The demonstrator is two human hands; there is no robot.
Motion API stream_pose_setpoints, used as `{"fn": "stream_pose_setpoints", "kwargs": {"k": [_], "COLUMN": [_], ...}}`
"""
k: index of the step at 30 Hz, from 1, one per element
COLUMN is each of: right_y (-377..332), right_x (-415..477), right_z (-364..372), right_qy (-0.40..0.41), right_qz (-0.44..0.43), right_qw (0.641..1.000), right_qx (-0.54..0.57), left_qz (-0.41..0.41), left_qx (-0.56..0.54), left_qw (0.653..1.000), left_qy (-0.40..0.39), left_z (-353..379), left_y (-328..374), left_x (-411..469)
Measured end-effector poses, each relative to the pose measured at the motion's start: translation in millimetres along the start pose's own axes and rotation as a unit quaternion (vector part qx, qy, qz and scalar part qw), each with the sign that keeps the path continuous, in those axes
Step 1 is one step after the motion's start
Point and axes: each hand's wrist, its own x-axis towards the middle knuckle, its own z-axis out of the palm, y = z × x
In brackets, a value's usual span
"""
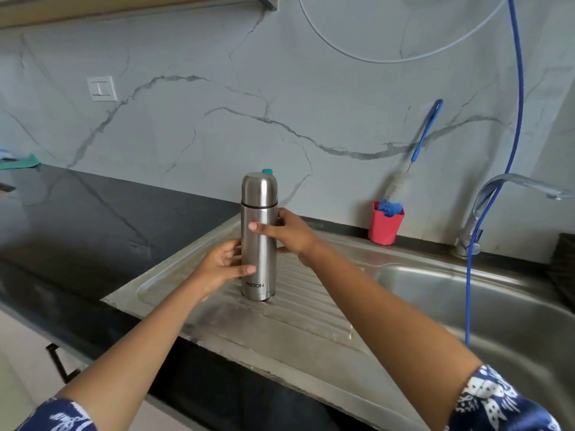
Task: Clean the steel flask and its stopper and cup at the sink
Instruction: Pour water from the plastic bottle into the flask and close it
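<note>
Black desk w/ a steel sink unit set into it. The steel flask stands upright on the ribbed drainboard. I've got my left hand round it low and my right hand round it higher. Basin is right of the flask. Red holder sits behind & right of the flask, by the wall. Green cloth lies far left of the flask, at the desk's back edge.

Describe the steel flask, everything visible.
The steel flask is a tall brushed-metal cylinder capped by a domed cup, with a dark band below it and MILTON printed near its base. It stands upright on the ribbed drainboard. The left hand grips its lower body, the right hand its middle.
</note>
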Motion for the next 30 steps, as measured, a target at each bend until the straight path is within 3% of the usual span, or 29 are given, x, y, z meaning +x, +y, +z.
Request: {"fn": "stream_pose_setpoints", "kwargs": {"k": [7,12,30], "right_y": [6,15,67], "right_x": [34,70,141], "right_z": [-38,-90,-146], "right_qy": [0.059,0.09,0.104], "right_qz": [-0.002,0.007,0.028], "right_qw": [0.998,0.996,0.994], "right_qx": [-0.031,0.01,0.006], "left_qz": [0.0,0.003,-0.027], "left_qx": [0.027,0.044,0.022], "left_qw": [0.999,0.998,0.998], "left_qy": [-0.028,-0.037,-0.061], "left_z": [21,47,77], "left_y": [11,17,-20], "left_x": [49,110,205]}}
